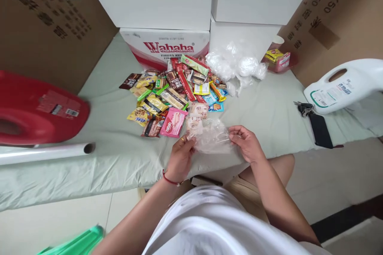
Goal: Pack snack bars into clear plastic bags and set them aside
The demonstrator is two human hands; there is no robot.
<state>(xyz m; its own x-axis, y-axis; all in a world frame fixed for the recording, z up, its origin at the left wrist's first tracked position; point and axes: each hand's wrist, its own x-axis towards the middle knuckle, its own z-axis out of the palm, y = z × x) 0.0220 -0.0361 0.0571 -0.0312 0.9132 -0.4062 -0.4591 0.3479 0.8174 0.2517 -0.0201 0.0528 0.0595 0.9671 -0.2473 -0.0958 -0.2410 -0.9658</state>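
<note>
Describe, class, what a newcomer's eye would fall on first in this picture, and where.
Probably the heap of bright snacks at the centre, in front of the Wahaha box. Next, perhaps, the large red jug at the left edge and the white jug at the right. Nearer, the left hand and right hand hold clear plastic between them.

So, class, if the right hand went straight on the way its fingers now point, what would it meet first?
The clear plastic bag, whose edge the right hand pinches; beyond it, probably the pale printed packets, though depth is hard to judge there.
</note>
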